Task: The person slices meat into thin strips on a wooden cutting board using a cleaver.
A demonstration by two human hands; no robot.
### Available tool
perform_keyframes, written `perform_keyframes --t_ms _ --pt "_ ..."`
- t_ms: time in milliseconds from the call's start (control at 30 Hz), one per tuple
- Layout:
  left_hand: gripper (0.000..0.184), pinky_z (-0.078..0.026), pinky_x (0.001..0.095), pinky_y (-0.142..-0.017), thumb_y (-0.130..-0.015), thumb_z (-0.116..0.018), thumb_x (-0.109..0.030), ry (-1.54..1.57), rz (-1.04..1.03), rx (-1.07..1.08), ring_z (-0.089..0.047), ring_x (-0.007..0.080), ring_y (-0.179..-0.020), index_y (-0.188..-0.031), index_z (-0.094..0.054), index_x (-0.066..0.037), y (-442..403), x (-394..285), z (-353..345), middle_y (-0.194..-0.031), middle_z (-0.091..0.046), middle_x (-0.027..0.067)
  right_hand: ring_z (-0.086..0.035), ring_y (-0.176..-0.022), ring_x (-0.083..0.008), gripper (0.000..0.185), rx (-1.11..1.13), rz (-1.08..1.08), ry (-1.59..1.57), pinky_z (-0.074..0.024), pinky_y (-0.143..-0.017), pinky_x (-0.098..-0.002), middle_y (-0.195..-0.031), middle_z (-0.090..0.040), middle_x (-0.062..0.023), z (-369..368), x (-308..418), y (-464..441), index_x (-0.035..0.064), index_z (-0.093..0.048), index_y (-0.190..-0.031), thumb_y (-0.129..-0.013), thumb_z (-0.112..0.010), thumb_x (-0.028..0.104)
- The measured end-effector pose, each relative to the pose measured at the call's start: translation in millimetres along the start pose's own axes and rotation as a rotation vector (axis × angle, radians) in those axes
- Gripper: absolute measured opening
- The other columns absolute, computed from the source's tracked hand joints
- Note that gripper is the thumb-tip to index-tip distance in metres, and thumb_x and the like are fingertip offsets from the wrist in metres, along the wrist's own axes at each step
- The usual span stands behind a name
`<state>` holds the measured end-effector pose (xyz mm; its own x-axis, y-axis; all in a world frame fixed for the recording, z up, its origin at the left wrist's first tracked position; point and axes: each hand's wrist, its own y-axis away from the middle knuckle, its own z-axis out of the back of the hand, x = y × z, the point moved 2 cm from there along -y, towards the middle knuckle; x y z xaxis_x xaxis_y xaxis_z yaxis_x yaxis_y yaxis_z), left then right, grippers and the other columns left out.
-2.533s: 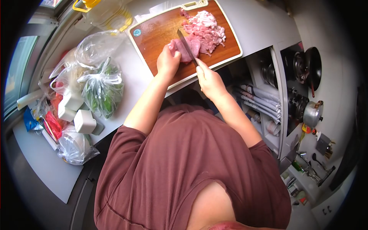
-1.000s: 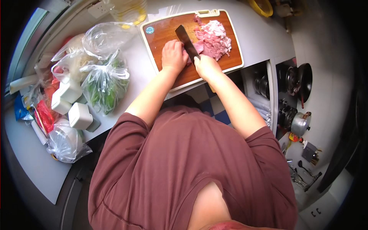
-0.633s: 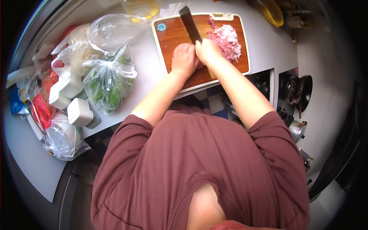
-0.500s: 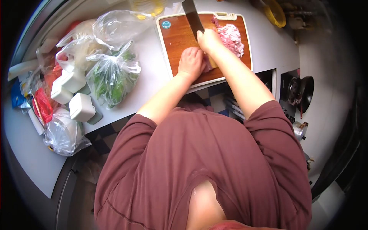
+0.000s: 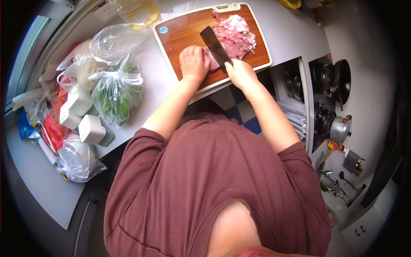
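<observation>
Lying on the cutting board (image 5: 175, 47), the meat piece (image 5: 210, 62) looks soft, light and slippery, probably best pinned from above, fingertips tucked back. The left hand (image 5: 194, 63) covers its left end, fingers together; whether they pinch, I cannot tell. The right hand's (image 5: 242, 75) fingers wrap the knife (image 5: 216, 46), beside the shredded meat (image 5: 236, 36).

L hand (image 5: 193, 64) on meat pc (image 5: 211, 61) | R hand (image 5: 242, 74) w/ knife (image 5: 217, 46) | meat strips (image 5: 238, 38) on brd (image 5: 179, 39)
</observation>
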<state>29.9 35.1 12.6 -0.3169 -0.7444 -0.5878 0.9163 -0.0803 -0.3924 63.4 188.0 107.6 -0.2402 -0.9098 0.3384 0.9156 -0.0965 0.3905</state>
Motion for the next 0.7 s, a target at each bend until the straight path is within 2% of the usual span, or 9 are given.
perform_keyframes --t_ms 67,167,267,467,700 --pt "0.021 -0.04 0.0447 -0.09 -0.074 -0.065 -0.019 -0.023 0.031 0.037 -0.054 0.0303 -0.101 -0.092 -0.058 -0.01 -0.2 0.0 -2.0 -0.1 -0.059 0.0088 -0.065 -0.091 -0.042 0.032 -0.048 -0.001 0.004 -0.0497 -0.081 -0.0509 -0.093 -0.068 -0.024 -1.3 -4.0 1.1 0.0034 -0.067 -0.098 -0.096 -0.051 0.031" --pt "0.023 -0.04 0.0449 -0.09 -0.073 -0.066 -0.021 -0.052 -0.081 -0.108 -0.054 0.0305 -0.101 -0.092 -0.059 -0.01 0.0 -6.1 2.0 -0.102 -0.057 0.0091 -0.065 -0.09 -0.0418 0.031 -0.012 -0.007 0.006 -0.0503 -0.08 -0.0504 -0.092 -0.068 -0.0228 5.2 5.5 12.9 0.0041 -0.066 -0.099 -0.096 -0.05 0.031" --pt "0.026 -0.04 0.0454 -0.089 -0.071 -0.067 -0.022 0.008 -0.164 -0.124 -0.053 0.0305 -0.101 -0.092 -0.059 -0.009 2.3 -14.6 6.8 -0.102 -0.056 0.0091 -0.065 -0.089 -0.0412 0.031 0.039 -0.019 0.073 -0.0511 -0.079 -0.0498 -0.092 -0.069 -0.0214 0.2 6.8 14.6 0.0044 -0.065 -0.099 -0.097 -0.05 0.032" --pt "0.029 -0.04 0.0463 -0.09 -0.068 -0.07 -0.023 0.022 -0.127 -0.032 -0.052 0.0316 -0.102 -0.09 -0.059 -0.009 5.9 -11.1 -3.1 -0.102 -0.055 0.0104 -0.066 -0.091 -0.0404 0.03 0.084 -0.047 0.138 -0.0511 -0.082 -0.0491 -0.092 -0.069 -0.0218 -2.4 7.5 10.3 0.0041 -0.065 -0.099 -0.096 -0.051 0.031" --pt "0.027 -0.042 0.0455 -0.087 -0.069 -0.069 -0.019 0.051 -0.09 -0.023 -0.054 0.0318 -0.098 -0.091 -0.058 -0.009 -2.0 -9.4 -1.8 -0.1 -0.056 0.0106 -0.066 -0.093 -0.0404 0.029 0.053 -0.004 -0.01 -0.0509 -0.084 -0.0484 -0.096 -0.069 -0.0232 -22.0 12.1 -20.3 0.003 -0.067 -0.103 -0.093 -0.055 0.027"
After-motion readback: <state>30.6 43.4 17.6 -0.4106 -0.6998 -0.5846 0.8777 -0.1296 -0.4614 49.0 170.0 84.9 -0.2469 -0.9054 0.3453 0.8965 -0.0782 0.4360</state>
